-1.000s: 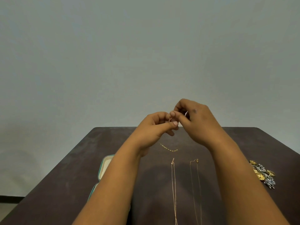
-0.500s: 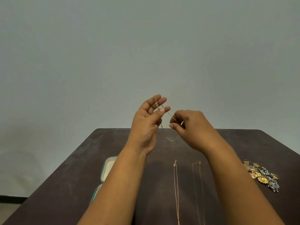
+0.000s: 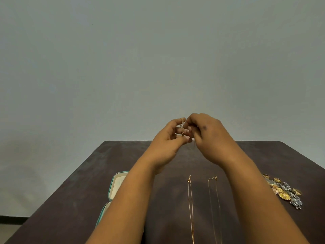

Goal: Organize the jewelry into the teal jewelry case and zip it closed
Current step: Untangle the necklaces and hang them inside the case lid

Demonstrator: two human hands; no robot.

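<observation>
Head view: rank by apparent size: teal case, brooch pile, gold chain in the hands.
1. teal case, though the left arm hides part of it
2. brooch pile
3. gold chain, mostly hidden by the fingers, so its true size is unsure

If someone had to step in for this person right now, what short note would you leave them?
Left hand and right hand are raised above the table, together pinching a thin gold chain.
The teal jewelry case lies open at left, partly hidden by the forearm.
Two necklaces lie stretched out at centre; a pile of gold and silver pieces sits at right.
Done: case opened.
Left: stow the chain, the necklaces and the pile, then zip.
</observation>
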